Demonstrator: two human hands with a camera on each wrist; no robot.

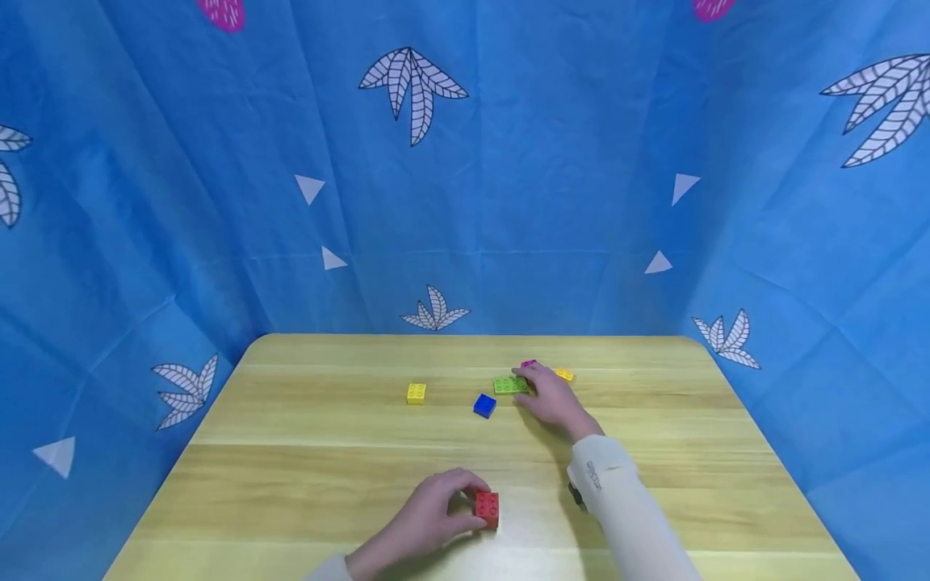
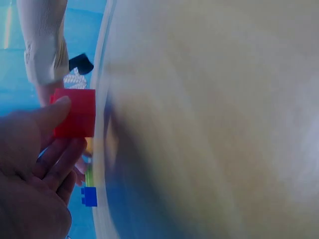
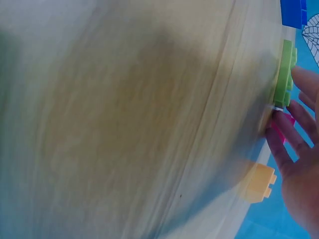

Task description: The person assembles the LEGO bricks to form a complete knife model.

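Near the front of the table my left hand [image 1: 439, 512] grips a red toy brick [image 1: 488, 510] between thumb and fingers. A horizontal seam runs across the red brick's side in the left wrist view. Farther back, my right hand [image 1: 555, 399] reaches over the table with its fingers spread at the right end of a flat green brick [image 1: 508, 386]. In the right wrist view its thumb is beside the green brick's studs, and its fingertips overlap a pink brick [image 3: 285, 130]. An orange-yellow brick [image 3: 259, 183] lies close to this hand.
A blue brick [image 1: 484, 406] lies just left of and nearer than the green one. Farther left is a yellow brick [image 1: 416, 394]. The wooden table [image 1: 305, 468] is bordered by a blue patterned curtain [image 1: 508, 202] at the back and sides.
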